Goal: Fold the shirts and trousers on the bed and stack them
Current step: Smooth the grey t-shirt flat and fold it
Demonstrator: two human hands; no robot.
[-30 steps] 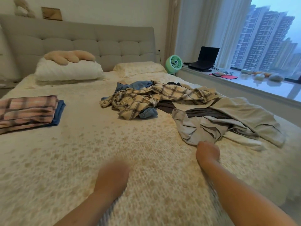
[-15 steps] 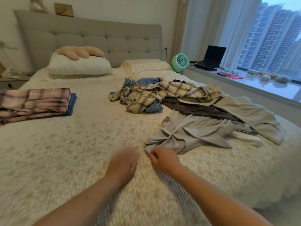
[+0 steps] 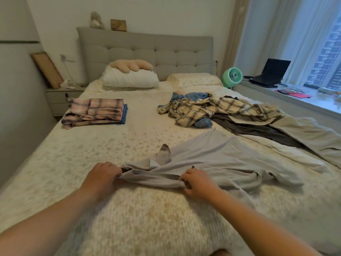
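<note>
A pale grey shirt (image 3: 217, 157) lies spread across the near middle of the bed (image 3: 114, 148). My left hand (image 3: 103, 175) grips its near edge on the left. My right hand (image 3: 198, 182) pinches the same edge further right, so the hem runs stretched between them. Behind it a loose heap holds a cream plaid shirt (image 3: 212, 109), blue denim (image 3: 193, 96), a dark brown garment (image 3: 258, 130) and khaki trousers (image 3: 310, 133). At the far left sits a folded stack: a pink plaid garment (image 3: 94, 110) on top of a blue one (image 3: 125, 115).
Two pillows (image 3: 129, 79) and a grey headboard (image 3: 145, 52) close the far end. A nightstand (image 3: 60, 97) stands at the left. On the window ledge at the right are a green fan (image 3: 232, 75) and a black laptop (image 3: 271, 72).
The grey shirt has been dragged out of the heap toward me and spread flatter. My left hand, empty before, now grips its edge, and my hands have moved apart along the hem.
</note>
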